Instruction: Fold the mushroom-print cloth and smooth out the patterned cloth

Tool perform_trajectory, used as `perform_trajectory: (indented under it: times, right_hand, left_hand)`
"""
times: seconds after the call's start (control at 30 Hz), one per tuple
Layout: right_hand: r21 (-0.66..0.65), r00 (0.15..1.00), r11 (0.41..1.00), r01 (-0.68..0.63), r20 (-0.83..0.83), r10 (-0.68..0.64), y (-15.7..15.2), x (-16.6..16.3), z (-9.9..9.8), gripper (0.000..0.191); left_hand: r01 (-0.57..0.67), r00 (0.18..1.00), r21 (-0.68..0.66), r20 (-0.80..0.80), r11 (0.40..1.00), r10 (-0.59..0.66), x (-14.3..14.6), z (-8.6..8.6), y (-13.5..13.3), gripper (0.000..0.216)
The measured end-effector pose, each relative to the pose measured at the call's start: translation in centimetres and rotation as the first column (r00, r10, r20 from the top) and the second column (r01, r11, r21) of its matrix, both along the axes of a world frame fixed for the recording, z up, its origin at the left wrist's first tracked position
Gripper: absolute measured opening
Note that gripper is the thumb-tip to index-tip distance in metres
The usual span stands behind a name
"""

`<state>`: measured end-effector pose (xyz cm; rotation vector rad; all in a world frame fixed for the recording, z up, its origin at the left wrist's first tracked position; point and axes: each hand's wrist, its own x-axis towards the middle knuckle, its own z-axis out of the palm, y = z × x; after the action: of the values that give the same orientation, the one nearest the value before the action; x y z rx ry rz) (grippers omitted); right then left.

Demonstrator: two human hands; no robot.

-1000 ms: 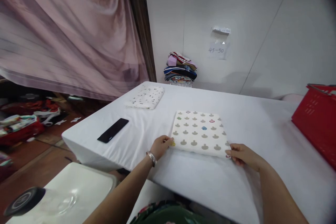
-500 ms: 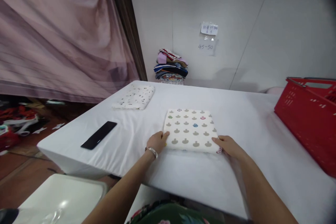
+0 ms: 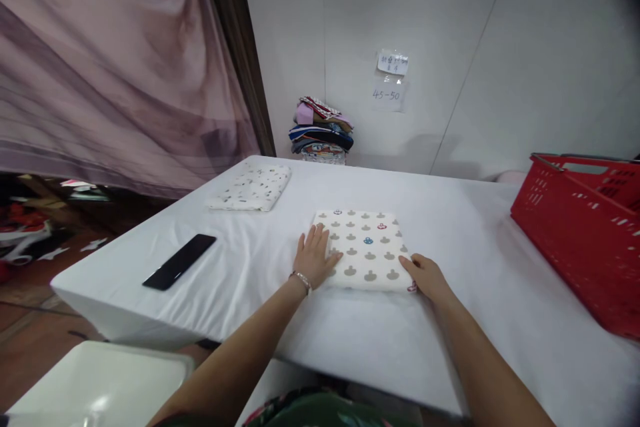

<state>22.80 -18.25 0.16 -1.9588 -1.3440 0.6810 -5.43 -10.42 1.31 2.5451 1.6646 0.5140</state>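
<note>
A folded white cloth with grey mushroom prints (image 3: pixel 367 250) lies flat on the white-covered table (image 3: pixel 350 327) in front of me. My left hand (image 3: pixel 314 257) rests on its left side, fingers spread and stretched out over the fabric; a bracelet circles that wrist. At the near right corner, my right hand (image 3: pixel 425 277) pinches the cloth's edge between thumb and fingers. Farther back on the left lies a second folded white cloth with small dark prints (image 3: pixel 253 188), apart from both hands.
A black flat slab like a phone (image 3: pixel 180 261) lies at the table's left. On the right stands a red plastic basket (image 3: pixel 580 240). Folded clothes (image 3: pixel 323 130) are stacked behind the table, by a wall with paper signs (image 3: pixel 390 80). A white stool-like surface (image 3: pixel 100 380) is at lower left.
My left hand has let go of the near left corner and moved up onto the cloth, its fingers now spread. My right hand keeps its hold. The view has shifted slightly.
</note>
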Motion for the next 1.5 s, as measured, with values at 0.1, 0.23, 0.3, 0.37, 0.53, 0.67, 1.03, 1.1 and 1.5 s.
perform_trajectory:
  times: [0.1, 0.23, 0.3, 0.37, 0.53, 0.67, 1.03, 1.1, 1.5]
  right_hand:
    - [0.027, 1.000, 1.000, 0.000, -0.010, 0.000, 0.2, 0.2, -0.5, 0.042]
    - [0.033, 0.998, 0.999, 0.009, -0.063, -0.007, 0.2, 0.4, -0.9, 0.042]
    - [0.019, 0.998, 1.000, 0.014, -0.066, -0.012, 0.3, 0.4, -0.8, 0.044]
    - [-0.021, 0.999, 1.000, 0.015, -0.039, -0.016, 0.6, 0.4, -0.5, 0.046]
    - [-0.132, 0.997, 0.990, 0.041, 0.074, -0.031, 2.8, 0.3, 0.9, 0.047]
    - [-0.170, 0.989, 0.981, 0.091, 0.128, -0.070, 5.6, 0.0, 1.9, 0.045]
    - [-0.146, 0.951, 0.971, 0.189, 0.273, -0.144, 9.6, -0.6, 1.1, 0.041]
    - [-0.145, 0.947, 0.972, 0.186, 0.290, -0.138, 9.6, -0.6, 0.9, 0.041]
    - [-0.225, 0.949, 0.955, 0.192, 0.291, -0.123, 12.4, 0.2, 2.3, 0.054]
  left_hand:
    - [0.005, 0.998, -0.123, -0.064, 0.992, -0.013, 0.4, -0.7, 0.3, 0.066]
    - [-0.008, 0.996, -0.153, -0.087, 0.988, -0.006, 0.3, -1.1, 0.5, 0.070]
    - [-0.009, 0.996, -0.161, -0.091, 0.987, -0.005, 0.3, -1.1, 0.4, 0.071]
    - [-0.014, 0.995, -0.167, -0.098, 0.986, -0.003, 0.4, -1.0, 0.4, 0.071]
    - [-0.015, 0.995, -0.169, -0.103, 0.986, -0.002, 0.6, -0.9, 0.3, 0.071]
    - [-0.015, 0.994, -0.179, -0.107, 0.984, -0.005, 0.5, -0.9, 0.3, 0.072]
    - [-0.016, 0.995, -0.206, -0.104, 0.979, -0.005, 0.5, -0.4, 0.1, 0.074]
    - [-0.008, 0.995, -0.213, -0.099, 0.977, -0.014, 0.4, -0.4, 0.0, 0.074]
    - [0.017, 0.995, -0.198, -0.095, 0.980, -0.037, 2.8, 1.8, 4.1, 0.080]
